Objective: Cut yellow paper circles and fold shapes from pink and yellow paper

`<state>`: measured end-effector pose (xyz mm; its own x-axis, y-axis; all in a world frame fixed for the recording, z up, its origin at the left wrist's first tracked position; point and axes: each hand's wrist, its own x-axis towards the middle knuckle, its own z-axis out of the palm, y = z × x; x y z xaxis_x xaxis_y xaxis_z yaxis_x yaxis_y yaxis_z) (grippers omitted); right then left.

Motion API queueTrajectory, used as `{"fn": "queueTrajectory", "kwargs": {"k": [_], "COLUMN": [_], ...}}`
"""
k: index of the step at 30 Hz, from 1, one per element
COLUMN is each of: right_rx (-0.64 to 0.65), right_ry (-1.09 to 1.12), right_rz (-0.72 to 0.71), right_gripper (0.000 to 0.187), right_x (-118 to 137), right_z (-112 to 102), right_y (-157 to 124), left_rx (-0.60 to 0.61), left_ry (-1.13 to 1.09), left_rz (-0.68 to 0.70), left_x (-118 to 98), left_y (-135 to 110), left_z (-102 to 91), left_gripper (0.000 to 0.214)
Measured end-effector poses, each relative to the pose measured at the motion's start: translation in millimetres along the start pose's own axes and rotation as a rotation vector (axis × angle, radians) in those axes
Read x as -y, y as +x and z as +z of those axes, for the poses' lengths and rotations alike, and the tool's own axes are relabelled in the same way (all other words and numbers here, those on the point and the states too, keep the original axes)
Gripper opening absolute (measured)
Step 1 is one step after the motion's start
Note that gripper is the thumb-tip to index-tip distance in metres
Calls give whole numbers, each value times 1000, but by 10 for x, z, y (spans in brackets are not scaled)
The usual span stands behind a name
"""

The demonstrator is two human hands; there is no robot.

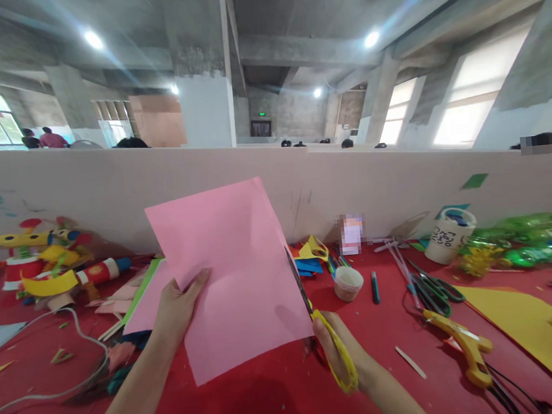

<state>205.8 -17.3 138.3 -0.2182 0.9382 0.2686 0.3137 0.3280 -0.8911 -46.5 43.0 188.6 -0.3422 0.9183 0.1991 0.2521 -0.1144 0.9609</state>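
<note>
My left hand (181, 309) grips a large sheet of pink paper (238, 275) by its left edge, with the thumb lying on the front face and the other fingers hidden behind. The sheet is held up, tilted, above the red table. In my right hand (333, 340) is a pair of scissors with yellow handles (345, 362). The fingers are wrapped round the handles, and the dark blades point up along the sheet's right edge. One blade shows in front of the paper; whether the other lies behind it I cannot tell.
On the red table (255, 408), a small white cup (348, 283), a marker (374, 287), a yellow glue gun (462, 345), green-handled scissors (433, 293) and yellow paper (533, 332) lie to the right. Colourful paper crafts (53, 259) and a white cable (81, 333) are left. A low partition (110, 189) runs behind.
</note>
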Motion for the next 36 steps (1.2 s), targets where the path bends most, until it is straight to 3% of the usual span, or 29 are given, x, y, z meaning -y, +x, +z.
{"fn": "queueTrajectory", "kwargs": {"k": [9, 22, 32, 36], "right_rx": [-57, -49, 10, -44], "right_ry": [190, 171, 7, -42], "right_rz": [65, 110, 55, 51], "right_gripper": [53, 56, 63, 63], "right_x": [-174, -147, -36, -3], "right_z": [110, 111, -25, -51], "right_y": [-7, 19, -2, 1], "left_rx": [4, -14, 19, 43], "left_ry": [-9, 5, -14, -10], "left_rz": [0, 10, -36, -60], "left_x": [-47, -75, -59, -75], "left_y": [-16, -32, -45, -64], "left_z": [-9, -15, 9, 23], "left_gripper": [48, 43, 46, 46]}}
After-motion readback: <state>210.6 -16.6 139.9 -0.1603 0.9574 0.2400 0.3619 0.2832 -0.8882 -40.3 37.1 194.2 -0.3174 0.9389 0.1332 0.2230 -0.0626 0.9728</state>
